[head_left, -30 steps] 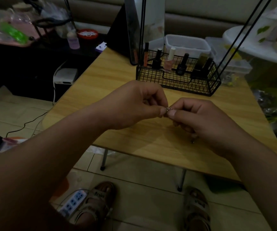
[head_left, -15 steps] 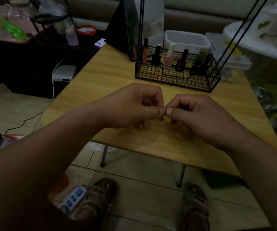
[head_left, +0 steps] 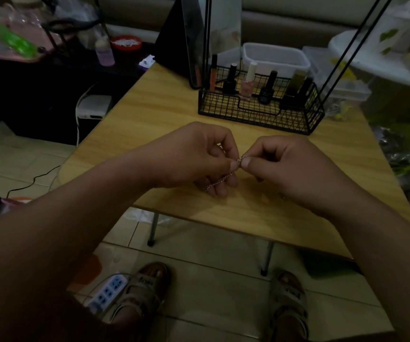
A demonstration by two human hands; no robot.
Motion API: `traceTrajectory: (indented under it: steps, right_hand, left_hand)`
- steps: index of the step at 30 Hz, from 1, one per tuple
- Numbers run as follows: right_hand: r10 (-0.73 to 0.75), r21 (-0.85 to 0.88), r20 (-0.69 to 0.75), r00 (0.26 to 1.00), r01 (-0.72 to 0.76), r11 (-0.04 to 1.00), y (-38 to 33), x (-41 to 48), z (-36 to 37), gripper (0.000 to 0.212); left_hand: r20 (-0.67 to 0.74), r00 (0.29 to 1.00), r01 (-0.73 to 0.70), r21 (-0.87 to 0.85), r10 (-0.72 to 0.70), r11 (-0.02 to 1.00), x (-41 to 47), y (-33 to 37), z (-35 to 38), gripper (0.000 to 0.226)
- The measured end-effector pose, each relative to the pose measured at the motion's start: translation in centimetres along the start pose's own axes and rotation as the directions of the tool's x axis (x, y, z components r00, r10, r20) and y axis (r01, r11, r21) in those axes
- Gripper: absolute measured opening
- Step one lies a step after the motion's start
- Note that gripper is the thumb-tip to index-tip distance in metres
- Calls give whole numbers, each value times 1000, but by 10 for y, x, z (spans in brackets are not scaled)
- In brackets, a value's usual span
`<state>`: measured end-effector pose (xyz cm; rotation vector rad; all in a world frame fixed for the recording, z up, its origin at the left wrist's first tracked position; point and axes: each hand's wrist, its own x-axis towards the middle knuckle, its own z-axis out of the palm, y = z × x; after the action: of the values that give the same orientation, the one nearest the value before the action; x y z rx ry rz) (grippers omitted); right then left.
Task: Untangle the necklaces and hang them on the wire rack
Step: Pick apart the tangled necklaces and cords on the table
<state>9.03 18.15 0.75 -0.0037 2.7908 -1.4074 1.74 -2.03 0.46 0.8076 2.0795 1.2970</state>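
A thin silver necklace chain [head_left: 220, 180] is pinched between my two hands above the wooden table [head_left: 134, 124]. My left hand [head_left: 194, 156] grips it with thumb and forefinger, and a short length trails down across its lower fingers. My right hand [head_left: 295, 169] pinches the other side, fingertip to fingertip with the left. The black wire rack [head_left: 260, 112] stands behind the hands, with thin black rods [head_left: 352, 45] rising from its right end. No necklace shows on the rack.
Several nail polish bottles [head_left: 248, 80] stand in the rack's basket. A clear plastic box [head_left: 275, 58] and a mirror [head_left: 211, 33] sit behind it. A power strip [head_left: 107, 292] and my sandalled feet are on the tiled floor below the table's near edge.
A length of chain now shows trailing under my left hand's fingers, where only a small bit showed between the fingertips before. Both hands stay pinched together.
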Motion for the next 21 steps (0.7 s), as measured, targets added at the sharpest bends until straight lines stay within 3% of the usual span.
traceTrajectory:
  steps: [5,11,21]
  right_hand:
    - [0,-42,14,1000,1,999,1,0,1,9]
    - [21,-14,42,999,-21,1000,-4,-3,-5,14]
    - [64,237,-3,998,-62,970,-2,2,0,9]
  left_hand:
    - [13,999,-39,59,38,998,0,-2,1,8]
    - [15,996,-83,-52,84,995,-3,-3,-6,5]
    - [-28,999,-50,-171,45,984,-1,-5,-3,12]
